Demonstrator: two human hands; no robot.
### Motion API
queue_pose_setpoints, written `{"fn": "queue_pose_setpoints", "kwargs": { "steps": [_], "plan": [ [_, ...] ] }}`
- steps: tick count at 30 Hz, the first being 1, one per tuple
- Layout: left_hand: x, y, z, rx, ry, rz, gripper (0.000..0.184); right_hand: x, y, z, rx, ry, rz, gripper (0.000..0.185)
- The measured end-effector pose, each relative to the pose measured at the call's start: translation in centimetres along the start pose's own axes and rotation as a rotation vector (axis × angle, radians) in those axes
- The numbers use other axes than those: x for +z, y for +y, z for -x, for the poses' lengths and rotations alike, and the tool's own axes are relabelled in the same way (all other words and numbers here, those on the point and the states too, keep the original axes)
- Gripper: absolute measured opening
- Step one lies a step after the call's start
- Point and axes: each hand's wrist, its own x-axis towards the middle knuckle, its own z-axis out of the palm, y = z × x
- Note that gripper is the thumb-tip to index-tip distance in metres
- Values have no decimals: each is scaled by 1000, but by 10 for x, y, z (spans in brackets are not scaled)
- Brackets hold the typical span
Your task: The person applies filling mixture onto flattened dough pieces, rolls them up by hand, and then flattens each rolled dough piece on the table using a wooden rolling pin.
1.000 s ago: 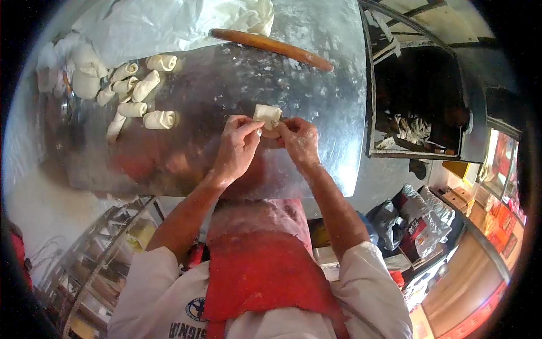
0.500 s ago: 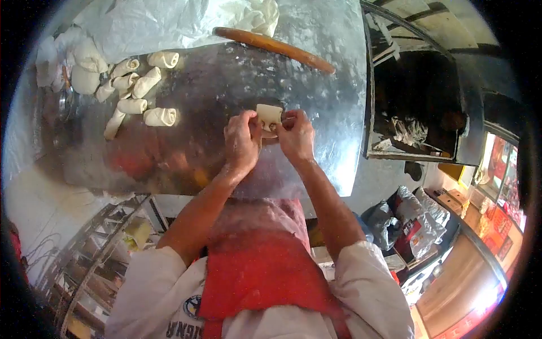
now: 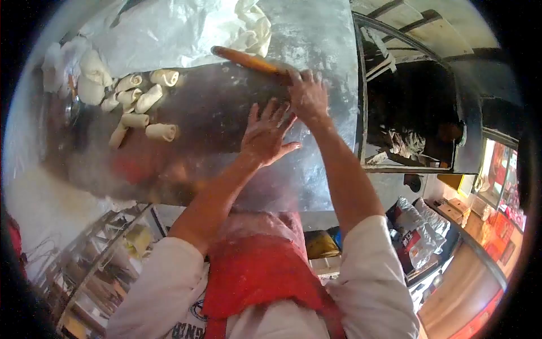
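My left hand lies palm down over the metal worktop with fingers and thumb spread. Up and to the right, my right hand covers the right end of a wooden rolling pin, its fingers stretched out and somewhat blurred. No grip on the pin can be seen. The small dough piece from the earlier frame is out of sight; whether it is under my left hand I cannot tell. Several rolled dough pieces lie in a group on the left, one roll nearest me.
A crumpled plastic sheet spreads over the back of the worktop. Larger dough lumps sit at the far left. A dark open metal-framed box stands beyond the right edge. Bags are at lower right.
Both hands have stopped pinching the small dough piece, which no longer shows. My left hand has flattened out, and my right hand has moved away from me onto the rolling pin's end.
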Motion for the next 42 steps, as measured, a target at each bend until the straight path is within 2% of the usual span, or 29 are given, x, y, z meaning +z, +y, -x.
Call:
{"fn": "queue_pose_setpoints", "kwargs": {
  "steps": [1,2,4,5,7,9,13,19,22,25,27,28,29,31,33,35,37,39,42],
  "plan": [
    [2,1,2,6,-7,3,72,8,7,9,-52,-11,13,51],
    [6,-3,7,6,32,-7,78,23,21,25,-68,106,16,54],
    [15,-11,6,16,126,-5,86,20,39,74,24,222,79,57],
    [8,-8,6,21,130,-6,86,9,46,103,121,134,15,57],
    [-6,-3,0,8,7,-35,87,10,64,158,243,176,117,51],
    [-1,-2,-1,6,21,-37,89,10,67,190,321,261,86,50],
    [-1,-4,-11,8,-48,-45,87,19,71,189,335,222,117,54],
    [1,-2,-15,38,-9,-68,83,13,68,187,327,199,76,58],
    [5,0,-11,49,82,-123,84,14,73,187,304,214,79,58],
    [0,-3,-13,37,31,-68,89,9,75,187,273,248,81,58],
    [5,-9,-16,-153,-193,64,93,8,81,182,270,201,146,55],
    [-5,-10,-21,-265,-205,247,94,-8,77,176,254,188,41,56],
    [-3,-10,-15,-277,-217,255,94,-6,80,173,254,208,51,54],
    [10,-8,0,-73,32,-147,96,-12,75,167,266,205,28,50],
    [13,-5,-5,-37,109,-192,97,-12,76,157,238,247,84,47],
    [7,-4,0,-52,106,-59,97,-13,66,167,264,243,32,46],
    [3,-21,0,-18,130,10,90,-22,58,170,319,213,61,41],
    [-4,-43,8,-343,326,1010,78,-46,46,191,206,108,8,44],
    [-36,-70,52,-330,405,959,68,-78,7,208,37,25,27,46]
  ]
}}
